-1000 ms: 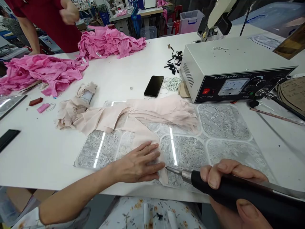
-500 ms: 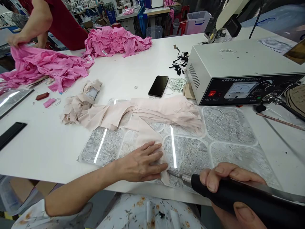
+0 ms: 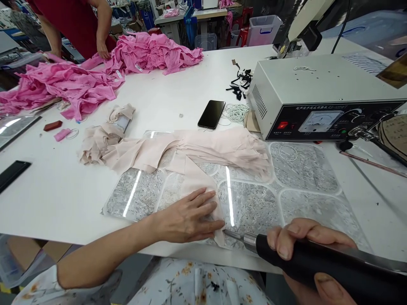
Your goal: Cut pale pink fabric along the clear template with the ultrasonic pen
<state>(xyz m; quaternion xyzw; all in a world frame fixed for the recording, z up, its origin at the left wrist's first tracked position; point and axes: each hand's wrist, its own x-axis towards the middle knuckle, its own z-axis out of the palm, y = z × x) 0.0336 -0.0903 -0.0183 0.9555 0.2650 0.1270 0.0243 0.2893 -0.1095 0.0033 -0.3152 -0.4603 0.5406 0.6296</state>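
Note:
My left hand lies flat with fingers stretched, pressing a pale pink fabric strip onto the grey marbled mat. My right hand is wrapped round a black-handled ultrasonic handpiece with a slim metal tip. That tip points left and meets the strip's edge, close to my left fingertips; whether it touches the fabric I cannot tell for sure. Behind my left hand, a stack of pale pink fabric pieces stretches across the mat and runs left into a crumpled bundle.
A grey ultrasonic machine stands at the right, its red switch lit. Near it lie a phone, coiled white cord and black scraps. Across the table, a co-worker in red handles bright pink garments.
The co-worker's hands have moved right, and the lifted pink garment now lies lower on the table. My hands and the handpiece hold almost the same place; the view has shifted slightly.

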